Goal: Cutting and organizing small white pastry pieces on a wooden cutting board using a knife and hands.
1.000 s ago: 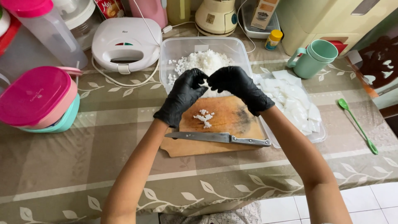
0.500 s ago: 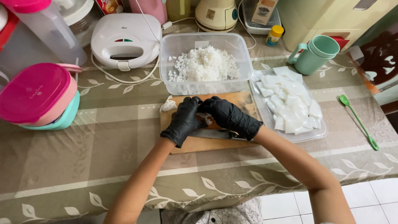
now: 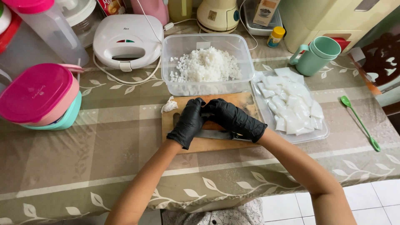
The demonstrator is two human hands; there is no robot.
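While both gloved hands, left hand (image 3: 189, 123) and right hand (image 3: 233, 120), curl fingertips together over the wooden cutting board (image 3: 210, 145), this looks like gathering cut bits. What they pinch I can't tell; the knife (image 3: 212, 134) lies underneath, so lifting calls for care.

On my table I count one wooden cutting board (image 3: 246, 102), one knife (image 3: 212, 134), one clear tub (image 3: 207, 63) of small white cubes, and one flat tray (image 3: 291, 104) of white slabs. There is also one green mug (image 3: 316, 55), one green spoon (image 3: 359, 121) and one white sandwich maker (image 3: 127, 41). Two lidded bowls (image 3: 39, 98) seem stacked at my left, though I can't be sure.
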